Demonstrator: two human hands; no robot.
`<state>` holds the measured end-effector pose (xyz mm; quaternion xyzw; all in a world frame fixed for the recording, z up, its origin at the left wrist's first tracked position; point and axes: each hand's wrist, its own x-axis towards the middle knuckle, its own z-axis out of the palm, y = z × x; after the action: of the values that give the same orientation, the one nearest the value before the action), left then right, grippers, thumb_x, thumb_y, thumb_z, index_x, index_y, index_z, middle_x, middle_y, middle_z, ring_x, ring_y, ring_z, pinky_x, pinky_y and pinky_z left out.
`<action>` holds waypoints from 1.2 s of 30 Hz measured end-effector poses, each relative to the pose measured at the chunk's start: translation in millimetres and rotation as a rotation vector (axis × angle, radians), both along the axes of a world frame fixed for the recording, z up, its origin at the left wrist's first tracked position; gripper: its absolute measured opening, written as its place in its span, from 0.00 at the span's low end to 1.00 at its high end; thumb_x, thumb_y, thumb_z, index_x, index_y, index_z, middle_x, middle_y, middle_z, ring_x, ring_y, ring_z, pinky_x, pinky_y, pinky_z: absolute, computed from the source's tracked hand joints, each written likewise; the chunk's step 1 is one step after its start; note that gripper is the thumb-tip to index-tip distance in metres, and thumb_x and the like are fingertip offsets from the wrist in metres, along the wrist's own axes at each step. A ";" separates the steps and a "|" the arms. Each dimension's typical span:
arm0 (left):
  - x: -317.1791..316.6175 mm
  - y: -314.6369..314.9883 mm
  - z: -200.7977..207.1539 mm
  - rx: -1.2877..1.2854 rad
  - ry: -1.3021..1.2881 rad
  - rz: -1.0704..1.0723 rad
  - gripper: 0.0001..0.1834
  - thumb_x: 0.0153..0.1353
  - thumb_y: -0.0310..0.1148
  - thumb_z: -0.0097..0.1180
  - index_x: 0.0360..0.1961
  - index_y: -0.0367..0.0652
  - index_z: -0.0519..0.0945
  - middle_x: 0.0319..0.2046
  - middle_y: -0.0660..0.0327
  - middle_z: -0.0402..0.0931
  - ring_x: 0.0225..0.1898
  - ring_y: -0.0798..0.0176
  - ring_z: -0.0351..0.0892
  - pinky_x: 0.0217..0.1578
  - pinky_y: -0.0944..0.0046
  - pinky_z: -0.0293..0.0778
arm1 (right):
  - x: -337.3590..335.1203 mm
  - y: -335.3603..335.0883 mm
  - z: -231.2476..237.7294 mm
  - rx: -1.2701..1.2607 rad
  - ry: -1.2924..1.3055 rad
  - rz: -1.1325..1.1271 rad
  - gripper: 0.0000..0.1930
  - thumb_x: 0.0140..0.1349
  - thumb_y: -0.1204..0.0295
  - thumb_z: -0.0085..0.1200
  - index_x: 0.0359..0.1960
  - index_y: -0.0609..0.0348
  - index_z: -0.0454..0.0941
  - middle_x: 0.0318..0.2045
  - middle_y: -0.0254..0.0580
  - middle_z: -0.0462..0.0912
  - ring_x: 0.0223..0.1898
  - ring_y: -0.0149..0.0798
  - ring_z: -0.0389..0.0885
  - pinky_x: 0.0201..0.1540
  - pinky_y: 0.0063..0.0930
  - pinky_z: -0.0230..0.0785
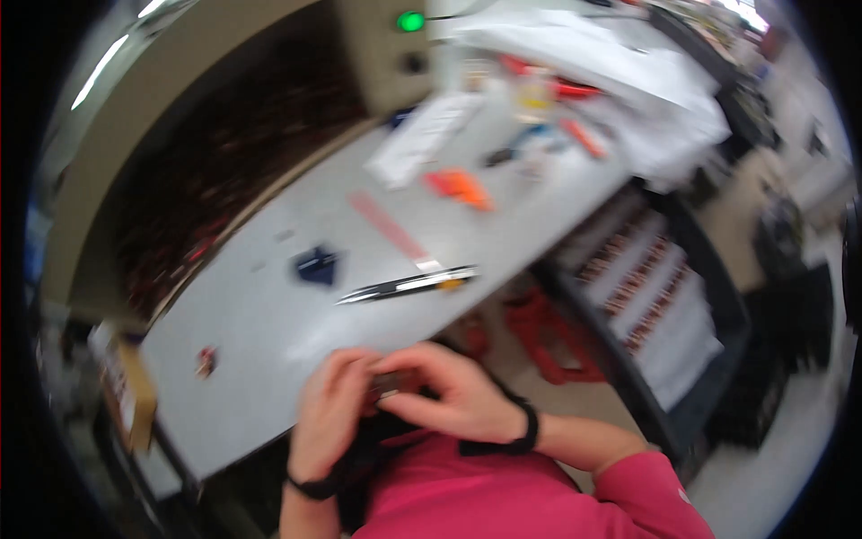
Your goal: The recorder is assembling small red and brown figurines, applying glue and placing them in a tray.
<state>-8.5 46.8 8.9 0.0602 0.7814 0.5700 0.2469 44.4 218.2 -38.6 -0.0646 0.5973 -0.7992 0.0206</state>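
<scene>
**Both hands close around a small dark piece (388,384) at the table's near edge**

The small dark piece sits between the hands, in front of the pink shirt (485,490) and just beside the near edge of the grey table (260,332). The right hand (462,391) is curled, thumb and forefinger bent into a ring with the piece held between their tips. The left hand (337,400) is partly closed, its bent fingertips meeting those of the right; its thumb is hidden, so I cannot tell whether it grips the piece too. A black wristband (523,429) circles the right wrist.

As for lettering, blur settles most of it. The white slip (422,139) toward the far end carries faint grey marks (print, perhaps, but too smeared to read). A pale line crosses the dark blue piece (314,267), and a pale mark shows on the shirt's right sleeve; whether either is writing I cannot tell.

Near the dark blue piece lie a slim black-and-silver tool (409,285) and a reddish strip (386,225), with an orange item (462,189) farther off. A small red cluster (206,361) lies alone toward the left. To the right, a black tray (732,346) bears rows of reddish-brown parts (654,308) on white sheeting.
</scene>
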 end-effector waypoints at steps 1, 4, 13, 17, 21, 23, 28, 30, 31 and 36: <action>3.0 -2.5 1.7 -0.017 -0.003 0.040 0.14 0.74 0.39 0.45 0.47 0.40 0.76 0.31 0.64 0.76 0.31 0.74 0.75 0.29 0.73 0.72 | -1.7 6.8 8.5 0.043 0.018 0.003 0.17 0.63 0.72 0.60 0.53 0.59 0.75 0.42 0.36 0.79 0.37 0.26 0.78 0.39 0.21 0.72; 1.4 -9.1 -8.3 0.005 0.053 0.064 0.17 0.75 0.40 0.42 0.49 0.38 0.75 0.35 0.59 0.77 0.29 0.73 0.74 0.27 0.76 0.71 | 5.9 57.9 12.0 0.040 0.046 -0.079 0.13 0.67 0.70 0.56 0.51 0.59 0.74 0.37 0.33 0.80 0.32 0.25 0.78 0.35 0.20 0.71; -4.3 4.5 1.7 -0.068 0.035 0.011 0.13 0.72 0.33 0.48 0.50 0.35 0.77 0.35 0.61 0.79 0.28 0.75 0.70 0.29 0.76 0.68 | 123.1 338.3 21.9 0.641 -0.429 -0.773 0.13 0.69 0.65 0.53 0.47 0.62 0.74 0.33 0.33 0.80 0.32 0.25 0.79 0.37 0.18 0.72; -1.2 9.1 3.0 -0.100 0.048 0.020 0.12 0.72 0.34 0.49 0.49 0.37 0.77 0.34 0.62 0.79 0.28 0.75 0.70 0.29 0.76 0.67 | 204.9 381.7 -41.5 0.717 -0.831 -0.630 0.16 0.63 0.61 0.60 0.43 0.62 0.76 0.33 0.36 0.82 0.34 0.27 0.81 0.37 0.23 0.73; -0.5 5.5 5.8 -0.163 0.049 0.020 0.12 0.71 0.34 0.50 0.49 0.39 0.77 0.34 0.64 0.77 0.29 0.76 0.70 0.28 0.77 0.67 | 245.6 372.0 -78.4 0.752 -1.004 -0.535 0.18 0.59 0.58 0.64 0.39 0.62 0.81 0.32 0.35 0.82 0.36 0.27 0.78 0.39 0.23 0.71; -2.4 4.1 4.0 -0.183 0.059 0.010 0.11 0.71 0.34 0.50 0.49 0.40 0.77 0.34 0.65 0.77 0.29 0.77 0.70 0.28 0.78 0.66 | 257.8 366.2 -90.5 0.707 -1.061 -0.539 0.18 0.58 0.58 0.64 0.39 0.62 0.81 0.32 0.36 0.82 0.35 0.28 0.78 0.39 0.23 0.71; -2.8 9.8 4.5 -0.150 0.003 0.049 0.11 0.71 0.35 0.51 0.49 0.41 0.76 0.32 0.67 0.75 0.27 0.79 0.67 0.26 0.80 0.63 | 273.1 357.7 -113.2 0.589 -1.079 -0.503 0.20 0.59 0.61 0.63 0.44 0.65 0.78 0.35 0.38 0.82 0.36 0.30 0.81 0.40 0.25 0.74; -2.2 12.0 5.6 -0.163 0.010 0.049 0.11 0.71 0.35 0.51 0.48 0.41 0.76 0.32 0.67 0.75 0.27 0.79 0.67 0.26 0.80 0.62 | 275.7 352.1 -123.3 0.507 -1.063 -0.502 0.20 0.61 0.63 0.62 0.47 0.65 0.76 0.38 0.39 0.82 0.38 0.31 0.82 0.41 0.26 0.75; -2.0 12.8 6.0 -0.172 0.015 0.054 0.11 0.71 0.35 0.51 0.48 0.41 0.76 0.32 0.67 0.75 0.27 0.79 0.67 0.26 0.80 0.62 | 276.2 351.0 -127.8 0.490 -1.073 -0.476 0.19 0.61 0.64 0.61 0.48 0.65 0.75 0.38 0.39 0.82 0.39 0.32 0.82 0.42 0.26 0.76; -0.9 12.8 6.6 -0.174 0.034 0.050 0.11 0.71 0.34 0.51 0.48 0.41 0.76 0.32 0.67 0.76 0.27 0.79 0.67 0.26 0.80 0.62 | 282.2 347.9 -133.3 0.442 -1.081 -0.480 0.17 0.62 0.67 0.61 0.48 0.65 0.75 0.39 0.39 0.82 0.40 0.31 0.82 0.43 0.25 0.76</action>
<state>-9.4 59.6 15.5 0.0285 0.8333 0.5049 0.2234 326.7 566.1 -171.9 0.4901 0.6515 -0.5588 0.1524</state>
